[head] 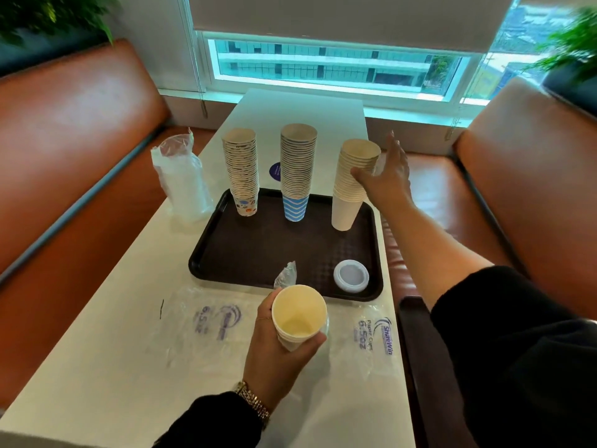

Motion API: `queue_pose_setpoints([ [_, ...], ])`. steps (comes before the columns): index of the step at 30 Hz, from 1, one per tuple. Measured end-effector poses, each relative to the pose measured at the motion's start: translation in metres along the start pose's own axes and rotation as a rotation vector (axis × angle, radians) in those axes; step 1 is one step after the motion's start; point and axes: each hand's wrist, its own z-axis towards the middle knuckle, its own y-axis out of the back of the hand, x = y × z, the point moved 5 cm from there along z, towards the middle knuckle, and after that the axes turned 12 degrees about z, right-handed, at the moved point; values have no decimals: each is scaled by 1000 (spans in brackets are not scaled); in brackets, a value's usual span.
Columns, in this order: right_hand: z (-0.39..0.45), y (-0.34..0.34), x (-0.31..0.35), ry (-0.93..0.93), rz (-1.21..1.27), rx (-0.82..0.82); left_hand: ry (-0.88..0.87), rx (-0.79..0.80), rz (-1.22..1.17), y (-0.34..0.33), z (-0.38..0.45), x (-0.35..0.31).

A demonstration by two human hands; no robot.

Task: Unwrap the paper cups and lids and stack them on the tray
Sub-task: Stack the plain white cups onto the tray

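Note:
Three upright cup stacks stand along the far edge of the dark brown tray point(258, 253): a patterned stack point(241, 171), a blue-striped stack point(296, 171) and a plain white stack point(352, 182). My right hand point(384, 177) reaches to the white stack with straight fingers, thumb touching its side. My left hand point(277, 347) grips a short stack of white cups point(298, 315), still partly in clear plastic wrap point(286, 274), near the tray's front edge. A white lid point(351, 275) lies on the tray's front right corner.
A plastic-wrapped sleeve of lids point(182, 185) stands on the white table point(106, 367) left of the tray. Two flat printed plastic wrappers point(206, 321) point(374, 337) lie in front of the tray. Orange benches flank the table; a window is beyond.

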Motion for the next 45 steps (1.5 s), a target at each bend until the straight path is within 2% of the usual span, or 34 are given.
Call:
queue_pose_setpoints([
  [4,-49,7,16,45,115,34,5,-7,-26,1,1,-5],
  [11,-157,3,15,-28,264,263,-48,-58,-104,4,-1,-12],
  [17,-221,-7,1,-30,129,410,-40,-39,-105,5,-4,-14],
  [21,-246,-12,0,-34,133,478,-20,-32,-143,4,-4,-13],
  [26,-262,-25,0,-133,244,505,-6,-7,-154,0,-4,-6],
  [31,-267,-36,-2,-175,253,448,-1,-4,-154,-2,-4,-6],
  [45,-266,-36,0,-124,382,348,-34,2,-93,1,-2,-9],
])
